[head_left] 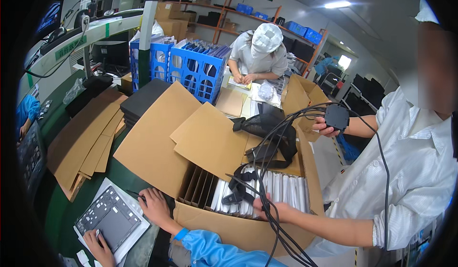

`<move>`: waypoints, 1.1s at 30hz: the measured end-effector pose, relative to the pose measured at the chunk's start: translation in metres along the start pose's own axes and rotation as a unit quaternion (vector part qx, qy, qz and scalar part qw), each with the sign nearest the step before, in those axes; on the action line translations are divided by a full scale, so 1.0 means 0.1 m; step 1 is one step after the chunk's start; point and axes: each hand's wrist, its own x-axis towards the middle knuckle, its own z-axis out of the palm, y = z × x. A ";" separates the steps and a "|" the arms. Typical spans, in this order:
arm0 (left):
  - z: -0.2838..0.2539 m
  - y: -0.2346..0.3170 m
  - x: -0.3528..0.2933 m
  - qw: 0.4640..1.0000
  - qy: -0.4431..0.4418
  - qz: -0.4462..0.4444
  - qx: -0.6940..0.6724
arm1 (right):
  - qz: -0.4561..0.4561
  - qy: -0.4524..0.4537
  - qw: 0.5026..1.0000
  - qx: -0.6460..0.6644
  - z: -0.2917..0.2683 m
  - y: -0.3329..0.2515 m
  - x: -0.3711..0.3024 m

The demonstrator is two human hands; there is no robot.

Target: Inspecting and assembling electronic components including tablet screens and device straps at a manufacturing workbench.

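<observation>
A dark flat panel [112, 219] dotted with small white pieces lies on white sheets [142, 230] at the lower left. At its near edge, my left hand [101, 250] is closed, with a small white bit [98, 232] at the fingertips; what it grips is unclear. My right hand [156, 209], below a blue sleeve, rests by the panel's right side. Its fingers are closed on a thin dark tool [135, 194], whose exact kind I cannot make out.
Right of my arm stands an open cardboard box [229, 221] of upright white packets. Over it, a co-worker [400, 162] holds a black device [337, 117] and hanging black cables [267, 190]. Cardboard sheets [155, 136], blue crates [198, 71] and another worker [257, 57] are beyond.
</observation>
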 end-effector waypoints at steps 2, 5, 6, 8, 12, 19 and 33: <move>-0.01 0.05 0.03 1.000 0.004 -0.008 0.002 | -0.009 0.003 1.000 0.007 -0.01 0.00 0.04; 0.00 0.11 0.04 0.999 0.038 -0.012 0.013 | -0.011 -0.006 1.000 0.009 -0.04 -0.01 0.05; 0.01 0.12 0.04 0.997 0.071 -0.007 0.021 | -0.006 -0.017 1.000 0.004 -0.05 -0.01 0.06; 0.02 0.13 0.06 0.997 0.074 0.005 0.025 | -0.020 0.001 1.000 -0.012 -0.08 0.00 0.08; -0.06 0.33 0.09 0.992 0.122 0.015 -0.031 | -0.056 0.025 0.998 -0.014 -0.30 -0.13 0.01; 0.00 0.93 -0.10 0.987 0.046 0.083 -0.128 | -0.169 0.031 0.985 0.036 -1.24 -0.48 -0.73; 0.09 0.91 -0.21 0.978 0.085 0.061 -0.180 | 0.066 0.128 0.985 -0.092 -1.39 -0.16 -0.25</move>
